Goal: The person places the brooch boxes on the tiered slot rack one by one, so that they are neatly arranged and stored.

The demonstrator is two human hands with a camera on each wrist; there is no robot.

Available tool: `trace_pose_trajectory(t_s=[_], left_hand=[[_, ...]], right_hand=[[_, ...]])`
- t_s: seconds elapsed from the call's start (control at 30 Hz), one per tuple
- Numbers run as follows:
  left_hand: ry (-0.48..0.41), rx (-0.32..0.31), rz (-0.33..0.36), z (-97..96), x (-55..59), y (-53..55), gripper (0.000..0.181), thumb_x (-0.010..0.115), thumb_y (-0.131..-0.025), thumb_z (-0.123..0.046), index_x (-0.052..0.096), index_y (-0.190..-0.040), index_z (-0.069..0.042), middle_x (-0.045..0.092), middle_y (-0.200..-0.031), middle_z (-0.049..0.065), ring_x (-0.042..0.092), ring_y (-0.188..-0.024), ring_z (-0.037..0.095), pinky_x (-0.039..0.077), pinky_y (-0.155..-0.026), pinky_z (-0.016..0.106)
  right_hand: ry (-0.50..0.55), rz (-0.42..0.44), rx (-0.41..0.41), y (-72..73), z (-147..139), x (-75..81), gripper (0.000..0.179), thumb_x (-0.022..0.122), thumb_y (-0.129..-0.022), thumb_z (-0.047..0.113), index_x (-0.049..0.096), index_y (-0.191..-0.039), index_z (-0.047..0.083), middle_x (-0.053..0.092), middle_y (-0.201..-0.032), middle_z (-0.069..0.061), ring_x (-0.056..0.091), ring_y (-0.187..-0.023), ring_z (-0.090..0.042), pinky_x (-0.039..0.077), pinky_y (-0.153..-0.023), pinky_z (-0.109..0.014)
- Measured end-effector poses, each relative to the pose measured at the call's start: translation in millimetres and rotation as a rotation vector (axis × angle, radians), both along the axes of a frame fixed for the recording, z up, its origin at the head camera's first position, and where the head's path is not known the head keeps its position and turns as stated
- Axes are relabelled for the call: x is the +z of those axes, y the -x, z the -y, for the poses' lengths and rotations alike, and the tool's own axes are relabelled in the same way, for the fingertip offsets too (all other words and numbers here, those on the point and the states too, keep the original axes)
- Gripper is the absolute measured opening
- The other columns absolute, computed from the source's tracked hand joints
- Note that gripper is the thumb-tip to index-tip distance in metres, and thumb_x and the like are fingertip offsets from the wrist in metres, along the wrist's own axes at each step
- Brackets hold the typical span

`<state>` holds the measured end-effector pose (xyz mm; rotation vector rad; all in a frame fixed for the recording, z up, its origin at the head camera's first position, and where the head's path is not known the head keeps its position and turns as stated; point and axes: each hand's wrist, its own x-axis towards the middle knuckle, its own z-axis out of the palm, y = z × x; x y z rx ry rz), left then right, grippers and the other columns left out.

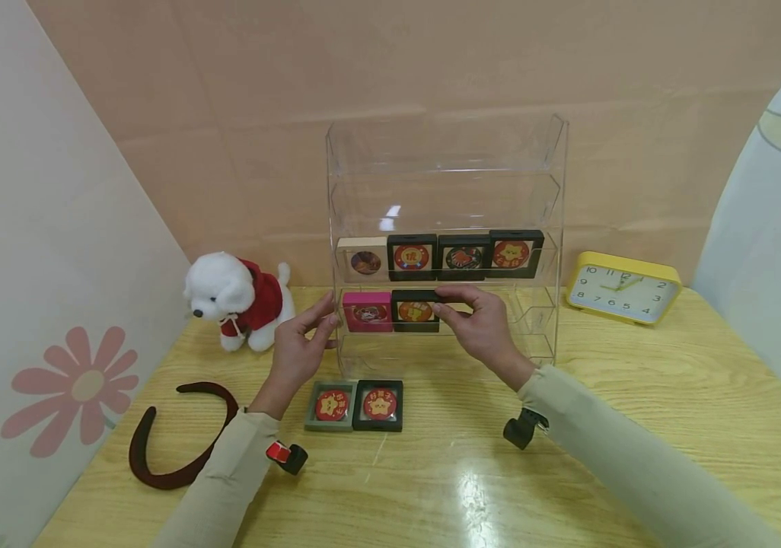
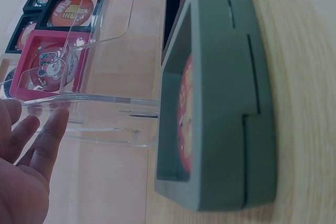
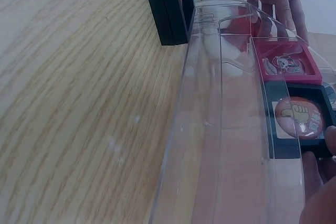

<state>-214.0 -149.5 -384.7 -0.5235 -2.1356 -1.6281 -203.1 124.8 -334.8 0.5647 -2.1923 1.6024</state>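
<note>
A clear acrylic tiered display rack point(image 1: 445, 157) stands against the back. My right hand point(image 1: 482, 323) pinches the right end of a black square badge frame point(image 1: 415, 311), index finger along its top and thumb at its side. That frame sits in a lower tier, right beside a pink badge frame point(image 1: 367, 312). At the rack's left side my left hand point(image 1: 299, 350) touches the clear side panel with extended fingers point(image 2: 50, 140). On the table in front lie a grey-green badge frame point(image 1: 331, 406) and another black badge frame point(image 1: 378, 406), side by side.
One tier higher stand a cream badge frame point(image 1: 363, 260) and several black ones point(image 1: 464, 257). A white plush dog point(image 1: 222, 289) in red sits left of the rack, with a dark headband point(image 1: 174, 478) nearer the front. At right stands a yellow clock point(image 1: 623, 288).
</note>
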Motion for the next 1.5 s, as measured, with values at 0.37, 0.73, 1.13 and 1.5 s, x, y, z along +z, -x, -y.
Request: trace_pose_trajectory(t_s=[0.37, 0.73, 1.13, 1.5], left_hand=[[0.003, -0.005, 0.030, -4.6, 15.3, -9.1, 0.039, 0.057, -0.092, 0.004, 0.054, -0.131, 0.002, 0.060, -0.118, 0.024, 0.064, -0.091, 0.039, 0.058, -0.060, 0.048], [0.005, -0.006, 0.026, -6.6, 23.2, -14.5, 0.038, 0.057, -0.092, 0.003, 0.054, -0.130, 0.003, 0.060, -0.117, 0.024, 0.064, -0.091, 0.040, 0.058, -0.061, 0.048], [-0.009, 0.001, 0.033, -0.4, 2.2, -1.5, 0.040, 0.060, -0.092, -0.006, 0.057, -0.132, -0.008, 0.062, -0.118, 0.018, 0.065, -0.091, 0.034, 0.059, -0.060, 0.041], [0.011, -0.003, 0.047, -8.1, 26.4, -19.8, 0.038, 0.057, -0.092, 0.005, 0.053, -0.130, 0.005, 0.060, -0.118, 0.025, 0.063, -0.092, 0.040, 0.057, -0.063, 0.051]], right_hand=[[-0.007, -0.016, -0.006, -0.8, -0.2, 1.5, 0.023, 0.067, -0.084, -0.007, 0.065, -0.107, -0.011, 0.064, -0.110, -0.022, 0.061, -0.098, -0.033, 0.057, -0.077, -0.030], [-0.022, -0.014, -0.012, -1.0, -0.2, 2.5, 0.023, 0.067, -0.085, -0.007, 0.065, -0.107, -0.012, 0.064, -0.109, -0.023, 0.062, -0.098, -0.034, 0.057, -0.077, -0.032], [-0.006, 0.008, -0.035, -5.6, -3.5, 2.1, 0.024, 0.067, -0.084, -0.008, 0.063, -0.107, -0.014, 0.062, -0.107, -0.026, 0.060, -0.099, -0.039, 0.057, -0.077, -0.031], [0.009, -0.212, -0.011, -26.5, 6.4, 11.6, 0.015, 0.069, -0.080, -0.012, 0.064, -0.094, -0.012, 0.062, -0.099, -0.023, 0.060, -0.092, -0.031, 0.058, -0.071, -0.032]])
